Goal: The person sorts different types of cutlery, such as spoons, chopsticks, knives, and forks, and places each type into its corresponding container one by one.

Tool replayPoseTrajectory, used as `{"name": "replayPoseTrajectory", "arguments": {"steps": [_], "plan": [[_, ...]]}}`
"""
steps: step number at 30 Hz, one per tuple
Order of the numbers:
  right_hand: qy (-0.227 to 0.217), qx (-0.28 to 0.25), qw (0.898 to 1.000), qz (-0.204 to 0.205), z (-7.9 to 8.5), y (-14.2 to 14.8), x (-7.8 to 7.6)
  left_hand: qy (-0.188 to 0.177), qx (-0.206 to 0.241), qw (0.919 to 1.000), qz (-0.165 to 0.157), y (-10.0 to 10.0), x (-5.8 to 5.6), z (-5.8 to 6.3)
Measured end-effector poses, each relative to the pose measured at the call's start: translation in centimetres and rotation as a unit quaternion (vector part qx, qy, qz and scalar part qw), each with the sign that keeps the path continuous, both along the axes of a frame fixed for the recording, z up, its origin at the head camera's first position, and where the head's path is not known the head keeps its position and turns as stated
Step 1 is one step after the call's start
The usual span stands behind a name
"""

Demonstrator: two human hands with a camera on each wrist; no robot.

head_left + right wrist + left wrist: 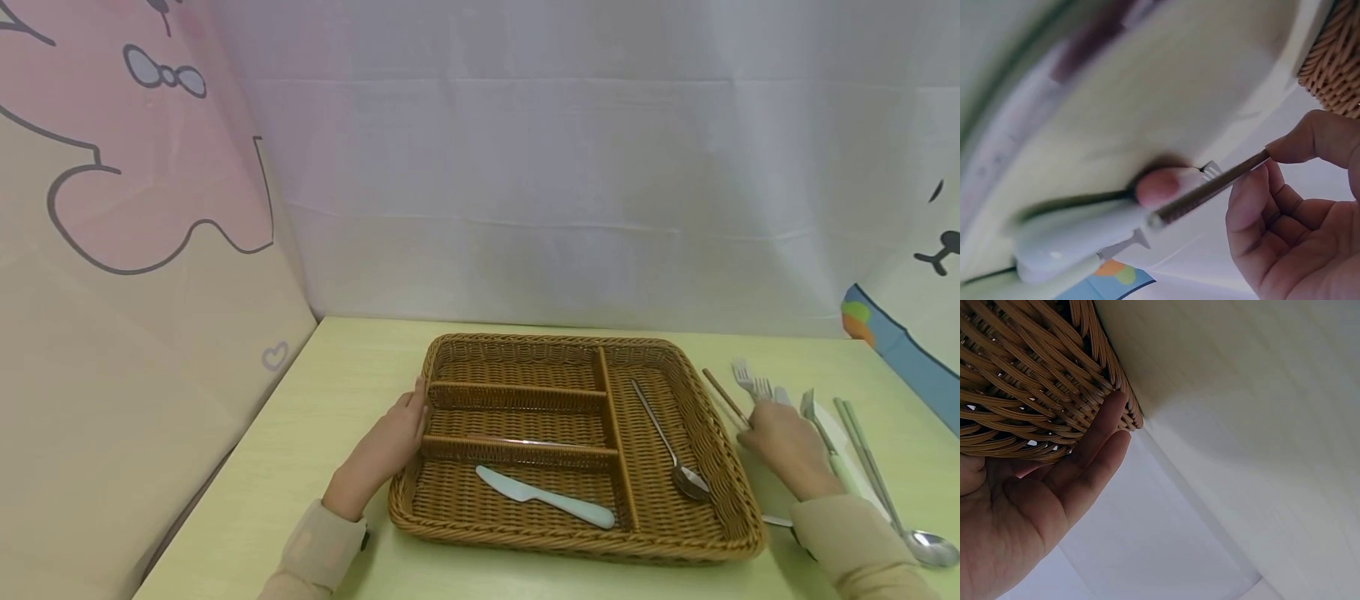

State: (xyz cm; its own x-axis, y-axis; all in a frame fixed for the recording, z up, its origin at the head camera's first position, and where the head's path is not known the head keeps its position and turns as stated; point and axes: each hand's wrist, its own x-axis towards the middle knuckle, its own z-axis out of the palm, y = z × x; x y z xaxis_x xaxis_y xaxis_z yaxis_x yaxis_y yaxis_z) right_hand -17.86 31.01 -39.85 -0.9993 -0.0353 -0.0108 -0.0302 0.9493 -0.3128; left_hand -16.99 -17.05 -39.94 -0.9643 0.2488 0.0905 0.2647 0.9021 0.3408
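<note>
As our right hand [786, 442] pinched a brown stick [1213, 187] beside the basket [637, 546], our left hand [390, 432] touching it straight-fingered, we looked partway: knife [534, 493] and spoon [684, 475] inside, forks [743, 378] left toward the right edge of the bench [360, 367].

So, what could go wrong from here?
The brown stick is pinched near one end by the right hand, so it might swing or slip. Forks lie close to that hand and could get knocked. The left hand touches the side of the basket; a push might shift it.
</note>
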Motion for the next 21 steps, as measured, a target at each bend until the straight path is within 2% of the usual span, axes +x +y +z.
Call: {"name": "replayPoseTrajectory", "arguments": {"steps": [9, 21], "plan": [[0.032, -0.002, 0.999, 0.003, 1.5, -1.1, 0.4, 0.002, -0.002, 1.0, -0.003, 0.0, 0.0, 0.0], [0.048, -0.003, 0.999, 0.02, 3.7, -2.8, 1.0, 0.001, -0.006, 1.0, 0.002, 0.0, 0.1, 0.1]]}}
